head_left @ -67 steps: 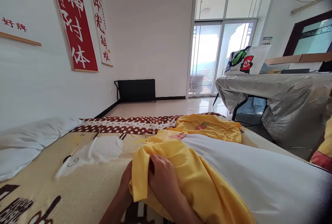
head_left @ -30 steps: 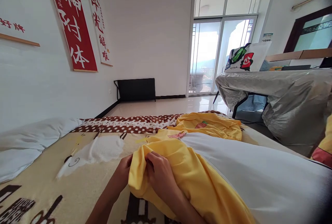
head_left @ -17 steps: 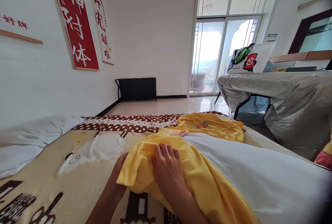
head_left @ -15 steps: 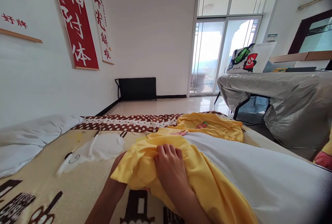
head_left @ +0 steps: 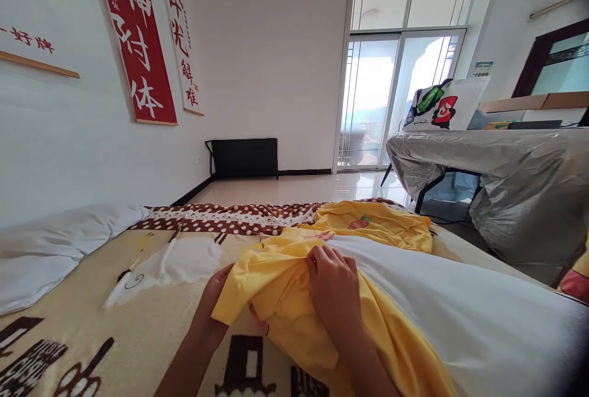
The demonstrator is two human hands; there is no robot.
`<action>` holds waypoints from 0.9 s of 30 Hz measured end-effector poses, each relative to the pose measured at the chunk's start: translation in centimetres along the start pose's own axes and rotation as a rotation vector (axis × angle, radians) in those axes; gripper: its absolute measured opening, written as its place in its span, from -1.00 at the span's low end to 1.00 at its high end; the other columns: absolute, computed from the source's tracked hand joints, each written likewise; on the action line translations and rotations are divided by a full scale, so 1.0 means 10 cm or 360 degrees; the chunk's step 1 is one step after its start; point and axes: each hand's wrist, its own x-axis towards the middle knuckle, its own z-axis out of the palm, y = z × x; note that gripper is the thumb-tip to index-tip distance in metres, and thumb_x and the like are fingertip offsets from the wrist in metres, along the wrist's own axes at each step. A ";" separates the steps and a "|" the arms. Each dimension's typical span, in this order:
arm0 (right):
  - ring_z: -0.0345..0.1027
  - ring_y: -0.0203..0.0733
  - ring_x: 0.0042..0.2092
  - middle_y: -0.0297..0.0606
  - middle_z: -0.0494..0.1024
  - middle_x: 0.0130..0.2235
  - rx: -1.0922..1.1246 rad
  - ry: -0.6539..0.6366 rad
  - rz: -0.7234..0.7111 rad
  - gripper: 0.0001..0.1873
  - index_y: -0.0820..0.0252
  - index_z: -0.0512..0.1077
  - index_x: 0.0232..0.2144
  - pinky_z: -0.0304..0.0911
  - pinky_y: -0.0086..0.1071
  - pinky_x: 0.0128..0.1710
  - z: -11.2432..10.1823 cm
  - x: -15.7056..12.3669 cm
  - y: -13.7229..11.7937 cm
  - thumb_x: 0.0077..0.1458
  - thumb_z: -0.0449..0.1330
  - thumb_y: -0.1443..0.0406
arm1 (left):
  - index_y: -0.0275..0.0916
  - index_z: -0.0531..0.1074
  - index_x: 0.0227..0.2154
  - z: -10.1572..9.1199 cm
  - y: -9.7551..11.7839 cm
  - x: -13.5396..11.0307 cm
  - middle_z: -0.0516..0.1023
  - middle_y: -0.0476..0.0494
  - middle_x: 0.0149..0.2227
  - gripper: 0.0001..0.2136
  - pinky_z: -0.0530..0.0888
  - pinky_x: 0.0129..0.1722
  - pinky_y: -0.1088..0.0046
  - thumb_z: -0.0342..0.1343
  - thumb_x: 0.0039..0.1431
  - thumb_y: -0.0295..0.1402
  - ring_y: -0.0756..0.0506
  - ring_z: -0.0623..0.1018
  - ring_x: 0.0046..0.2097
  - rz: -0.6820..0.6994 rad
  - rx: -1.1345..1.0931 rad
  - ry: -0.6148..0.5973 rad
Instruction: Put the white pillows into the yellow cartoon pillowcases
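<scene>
A yellow fabric cover with a carrot print lies bunched in front of me, partly over a long white cushion. My right hand pinches a fold of the cover from above, fingers closed and pulling it into creases. At the cover's left corner, my left hand grips the cloth; most of its fingers are hidden behind the yellow flap. The far part of the yellow cloth, with a carrot on it, is spread beyond the cushion's end.
Underneath is a beige patterned blanket with a brown polka-dot border. A white pillow lies at the left by the wall. To the right stands a plastic-covered table bearing a printed bag.
My right hand has moved right and lifted a pinch of the cover, where it lay flatter before. My left hand has shifted slightly right and up, showing more from under the cloth.
</scene>
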 end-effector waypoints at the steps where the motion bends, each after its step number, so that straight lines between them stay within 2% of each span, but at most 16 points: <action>1: 0.32 -0.17 -0.22 -0.31 0.51 -0.34 -0.0002 0.0027 0.0010 -0.80 0.16 0.37 -0.45 -0.05 -0.30 -0.20 -0.02 0.00 0.01 0.20 0.03 0.42 | -0.29 0.54 -0.38 0.03 0.02 0.00 0.59 -0.10 -0.45 -0.58 0.42 -0.45 0.51 0.37 -0.37 -0.17 -0.09 0.55 -0.38 -0.0034 -0.0032 -0.0003; 3: 0.33 -0.17 -0.20 -0.30 0.51 -0.33 -0.0036 0.0045 0.0009 -0.82 0.16 0.37 -0.42 -0.04 -0.30 -0.19 -0.03 0.00 0.02 0.20 0.03 0.40 | -0.29 0.54 -0.39 0.05 0.04 0.01 0.59 -0.09 -0.46 -0.59 0.39 -0.49 0.55 0.39 -0.38 -0.19 -0.07 0.54 -0.41 -0.0080 -0.0051 -0.0060; 7: 0.32 -0.13 -0.18 -0.28 0.51 -0.31 -0.0152 -0.0049 -0.0044 -0.80 0.16 0.39 -0.41 -0.05 -0.28 -0.20 -0.02 -0.01 0.02 0.19 0.01 0.43 | -0.29 0.55 -0.39 0.03 0.02 0.02 0.59 -0.13 -0.44 -0.61 0.38 -0.48 0.55 0.37 -0.31 -0.15 -0.07 0.54 -0.41 -0.0105 -0.0012 -0.0195; 10: 0.32 -0.13 -0.15 -0.25 0.52 -0.27 -0.0099 -0.0045 0.0011 -0.81 0.16 0.39 -0.39 -0.04 -0.29 -0.18 -0.04 -0.01 0.02 0.20 0.00 0.41 | -0.31 0.54 -0.34 0.01 0.01 0.01 0.58 -0.13 -0.43 -0.57 0.37 -0.47 0.54 0.36 -0.30 -0.14 -0.03 0.48 -0.46 -0.0121 0.0048 -0.0238; 12: 0.32 -0.15 -0.15 -0.25 0.52 -0.26 -0.0024 -0.0043 0.0044 -0.81 0.16 0.38 -0.40 -0.03 -0.30 -0.16 -0.08 -0.02 0.02 0.20 0.01 0.39 | -0.30 0.53 -0.30 -0.02 0.03 0.01 0.57 -0.12 -0.41 -0.59 0.36 -0.45 0.54 0.33 -0.22 -0.15 -0.01 0.46 -0.45 -0.0141 0.0146 -0.0336; 15: 0.32 -0.16 -0.18 -0.26 0.51 -0.29 0.0004 -0.0140 0.0011 -0.81 0.15 0.38 -0.44 -0.03 -0.29 -0.17 -0.11 -0.03 0.02 0.17 0.03 0.41 | -0.30 0.51 -0.33 -0.08 0.08 0.01 0.52 -0.08 -0.43 -0.70 0.34 -0.38 0.52 0.24 -0.07 -0.18 -0.03 0.43 -0.39 -0.0147 0.0435 -0.0534; 18: 0.32 -0.14 -0.18 -0.26 0.50 -0.30 -0.0042 -0.0245 -0.0024 -0.79 0.15 0.39 -0.45 -0.03 -0.28 -0.18 -0.10 -0.04 0.01 0.14 0.02 0.44 | -0.31 0.43 -0.51 -0.12 0.14 0.01 0.36 0.00 -0.56 -0.72 0.27 -0.42 0.53 0.14 0.00 -0.14 -0.01 0.31 -0.44 -0.0141 0.0854 -0.0647; 20: 0.32 -0.14 -0.18 -0.25 0.50 -0.29 -0.0048 -0.0284 -0.0032 -0.78 0.15 0.39 -0.45 -0.02 -0.28 -0.18 -0.09 -0.04 0.00 0.14 0.00 0.45 | -0.29 0.34 -0.58 -0.12 0.15 0.00 0.25 0.04 -0.59 -0.69 0.20 -0.46 0.54 0.10 0.01 -0.11 0.01 0.22 -0.47 -0.0120 0.1092 -0.0651; 22: 0.31 -0.16 -0.19 -0.25 0.49 -0.29 -0.0009 -0.0331 -0.0064 -0.78 0.16 0.38 -0.46 -0.01 -0.29 -0.17 -0.11 -0.06 -0.01 0.15 0.00 0.45 | -0.27 0.28 -0.58 -0.11 0.15 -0.01 0.22 0.05 -0.56 -0.71 0.17 -0.46 0.54 0.08 0.01 -0.13 0.01 0.20 -0.45 -0.0022 0.1268 -0.0575; 25: 0.30 -0.25 -0.27 -0.34 0.48 -0.36 0.0205 -0.0560 -0.0283 -0.80 0.14 0.35 -0.52 0.03 -0.37 -0.22 -0.17 -0.12 -0.02 0.10 0.05 0.44 | -0.26 0.28 -0.53 -0.09 0.10 -0.04 0.26 0.03 -0.50 -0.78 0.16 -0.45 0.54 0.05 0.01 -0.19 -0.01 0.23 -0.41 0.0123 0.1515 -0.0516; 27: 0.28 -0.29 -0.33 -0.39 0.47 -0.40 0.0338 -0.0731 -0.0476 -0.80 0.14 0.33 -0.56 0.04 -0.42 -0.27 -0.21 -0.18 -0.02 0.06 0.07 0.44 | -0.26 0.28 -0.53 -0.10 0.05 -0.04 0.26 0.03 -0.51 -0.79 0.12 -0.48 0.53 0.03 0.00 -0.20 -0.01 0.21 -0.42 0.0060 0.1713 -0.0613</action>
